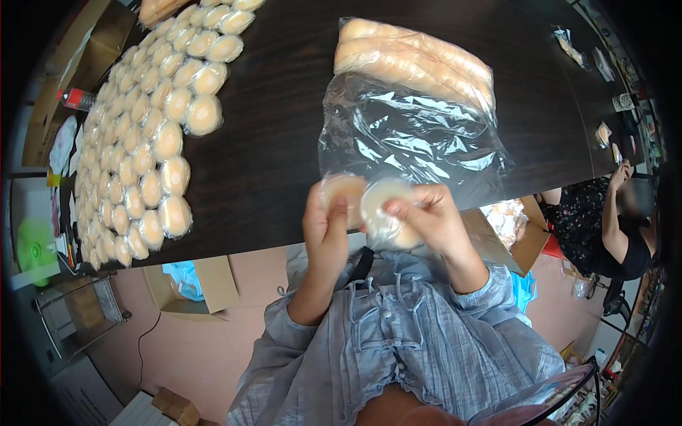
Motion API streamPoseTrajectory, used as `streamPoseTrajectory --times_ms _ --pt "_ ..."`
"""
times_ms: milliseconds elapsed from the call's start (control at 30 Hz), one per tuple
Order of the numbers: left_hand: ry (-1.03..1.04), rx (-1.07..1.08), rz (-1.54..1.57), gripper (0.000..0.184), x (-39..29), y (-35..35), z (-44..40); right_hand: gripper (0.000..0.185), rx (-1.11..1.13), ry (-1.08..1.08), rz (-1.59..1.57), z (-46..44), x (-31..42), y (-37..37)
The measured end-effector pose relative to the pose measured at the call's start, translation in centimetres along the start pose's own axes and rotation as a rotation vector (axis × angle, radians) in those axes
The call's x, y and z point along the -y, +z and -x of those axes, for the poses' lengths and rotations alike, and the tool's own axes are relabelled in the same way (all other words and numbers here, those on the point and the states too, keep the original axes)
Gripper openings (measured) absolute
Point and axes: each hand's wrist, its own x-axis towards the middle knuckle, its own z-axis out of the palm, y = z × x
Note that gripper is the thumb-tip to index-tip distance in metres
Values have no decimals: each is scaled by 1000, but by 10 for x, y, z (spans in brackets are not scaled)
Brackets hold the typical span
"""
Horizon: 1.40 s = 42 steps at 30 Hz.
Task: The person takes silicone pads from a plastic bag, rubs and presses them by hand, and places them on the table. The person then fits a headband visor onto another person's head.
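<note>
Just off the table's front edge, my left hand [327, 226] grips a round beige disc [345, 190] in clear wrap, thumb on its face. Beside it, my right hand [435, 221] pinches a paler wrapped disc [386, 196] between thumb and fingers. Part of another beige piece [403, 236] shows below that disc; how it is held is unclear. The two discs are side by side, touching or nearly so. Beyond my hands lies a large clear plastic bag [412, 135], with rows of beige discs [412, 53] packed in its far end.
Many wrapped discs [135, 149] cover the left of the dark table [277, 92]. A red-labelled bottle [75, 99] lies behind them. Open cardboard boxes [217, 284] stand below the table edge. At the right, another person [590, 220] sits by the table with small packets.
</note>
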Motion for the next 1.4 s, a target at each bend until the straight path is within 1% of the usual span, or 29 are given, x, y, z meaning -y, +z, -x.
streamPoseTrajectory --times_ms 133,167,300,333,467,500,633,700,800,1000,1133,1167,1300,1333,1400 --pt "227 97 -147 30 19 -1 -3 26 41 -129 509 -3 -10 12" --pt "227 94 -149 30 19 -1 -2 26 45 -128 507 -4 -10 13" --pt "216 72 98 29 18 0 1 30 24 -158 566 -6 -8 16" --pt "214 72 97 29 16 0 1 30 23 -156 564 -6 -9 15" --pt "338 119 -310 28 5 2 -1 20 59 -31 558 -7 -11 8" --pt "336 117 -311 28 3 0 -1 20 61 -29 557 -7 -10 10" --pt "105 -50 39 28 -4 -9 -3 11 39 151 -271 -4 1 17" --pt "116 -73 36 27 -5 -9 -6 12 52 131 -220 -4 0 12" --pt "155 -146 22 25 -6 -9 -8 19 98 72 -74 -5 -3 2" --pt "131 -115 -15 27 1 -10 -5 17 87 -31 20 -6 -11 -2" --pt "115 -82 -22 26 1 -6 -2 13 195 135 -579 -6 -9 1" --pt "116 -82 -21 26 2 -5 -2 13 196 135 -578 -6 -8 3" --pt "66 -18 -17 26 3 -6 2 14 -60 160 -590 -8 -4 14" --pt "67 -18 -17 26 4 -5 2 14 -59 160 -590 -7 -4 14" --pt "75 -9 -74 28 4 -3 3 15 -38 104 -347 -2 -4 12"
